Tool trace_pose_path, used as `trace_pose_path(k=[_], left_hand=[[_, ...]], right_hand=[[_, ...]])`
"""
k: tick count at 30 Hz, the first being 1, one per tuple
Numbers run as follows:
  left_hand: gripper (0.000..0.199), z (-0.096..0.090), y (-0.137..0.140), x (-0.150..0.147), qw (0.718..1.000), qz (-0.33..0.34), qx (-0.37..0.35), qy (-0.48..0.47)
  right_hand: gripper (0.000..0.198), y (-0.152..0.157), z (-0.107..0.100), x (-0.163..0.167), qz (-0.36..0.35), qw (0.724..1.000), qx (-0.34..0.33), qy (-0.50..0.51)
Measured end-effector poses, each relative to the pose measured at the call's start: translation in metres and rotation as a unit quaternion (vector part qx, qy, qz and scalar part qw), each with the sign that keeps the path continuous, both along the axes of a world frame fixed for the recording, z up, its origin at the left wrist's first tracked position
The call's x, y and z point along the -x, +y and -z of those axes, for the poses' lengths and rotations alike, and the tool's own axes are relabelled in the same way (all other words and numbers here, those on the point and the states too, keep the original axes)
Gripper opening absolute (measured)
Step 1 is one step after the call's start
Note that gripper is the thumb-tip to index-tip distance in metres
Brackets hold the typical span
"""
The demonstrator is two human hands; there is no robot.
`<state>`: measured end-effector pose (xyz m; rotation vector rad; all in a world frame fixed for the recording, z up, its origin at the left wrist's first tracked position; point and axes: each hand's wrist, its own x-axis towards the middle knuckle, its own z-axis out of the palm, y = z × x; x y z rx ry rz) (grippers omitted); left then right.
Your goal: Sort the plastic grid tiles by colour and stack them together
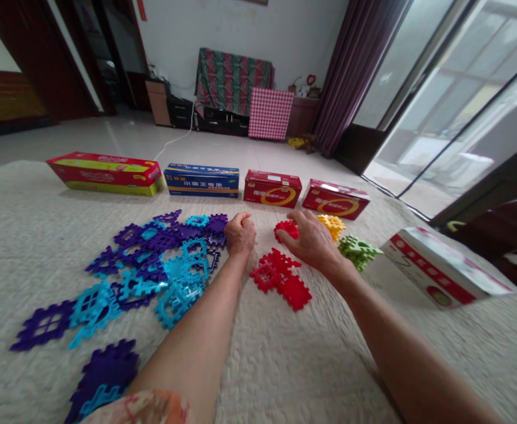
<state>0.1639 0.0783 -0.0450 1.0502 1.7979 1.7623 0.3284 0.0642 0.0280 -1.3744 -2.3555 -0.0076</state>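
Observation:
My left hand (241, 234) is closed in a fist on the pale cover, right beside a dark purple interlocking plastic tile (218, 222); whatever its fingers may hold is hidden. Over to the right, my right hand (314, 240) has its thumb and fingers around a red interlocking tile (286, 231). More red tiles (280, 275) lie just in front of it. Beyond that hand are yellow tiles (332, 225) and a pile of green tiles (358, 252). Left of my left arm spreads a loose heap of light blue tiles (188, 268) and purple tiles (46, 324).
Along the far side stand a red and yellow-green box (106, 174), a blue box (202, 181) and two red boxes (272, 189) (335, 199). A white and red carton (448, 268) sits at the right. Farther off are a checked cloth (270, 113) and a purple curtain (351, 70).

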Motion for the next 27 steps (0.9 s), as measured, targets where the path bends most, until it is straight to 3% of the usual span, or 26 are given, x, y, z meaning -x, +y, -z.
trace_pose_path(k=[3, 5, 7, 13, 17, 23, 27], left_hand=[[0.035, 0.002, 0.001, 0.000, 1.000, -0.001, 0.011, 0.001], [0.036, 0.003, 0.002, 0.000, 1.000, -0.006, 0.019, 0.009], [0.035, 0.004, 0.003, 0.000, 1.000, -0.010, 0.022, 0.020], [0.034, 0.006, 0.004, 0.000, 0.999, -0.011, 0.015, 0.031], [0.034, 0.004, 0.003, 0.000, 0.999, -0.010, 0.023, 0.027], [0.034, 0.002, 0.003, 0.000, 0.999, -0.010, 0.035, 0.030], [0.034, 0.002, 0.002, 0.000, 0.999, -0.007, 0.030, 0.032]], right_hand=[[0.029, -0.011, 0.003, -0.015, -0.091, 0.993, 0.075, 0.003], [0.037, -0.017, 0.012, -0.025, -0.122, 0.987, 0.108, 0.007], [0.041, -0.021, 0.022, -0.031, -0.144, 0.982, 0.120, 0.020], [0.021, -0.028, 0.032, -0.029, -0.176, 0.976, 0.113, 0.063], [0.025, -0.027, 0.022, -0.034, -0.155, 0.979, 0.109, 0.076], [0.017, -0.027, -0.012, -0.068, -0.133, 0.966, 0.194, -0.107], [0.019, -0.039, -0.022, -0.069, -0.122, 0.964, 0.186, -0.148]])
